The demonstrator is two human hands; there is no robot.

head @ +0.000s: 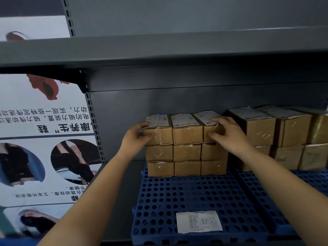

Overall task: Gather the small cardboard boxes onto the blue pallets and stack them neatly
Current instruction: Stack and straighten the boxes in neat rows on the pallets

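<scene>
Cardboard boxes (186, 144) taped, hands (136, 138) gripping top row, perforated blue pallet (195, 196)

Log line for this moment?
left hand grips top-left box | right hand grips top-right box | stack on pallet

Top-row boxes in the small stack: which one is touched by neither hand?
The middle box. The left hand grips the left box, the right hand the right box.

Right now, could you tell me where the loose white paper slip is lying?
In the head view, the paper slip lies flat on the front of the left blue pallet, nearer than the stacked boxes.
</scene>
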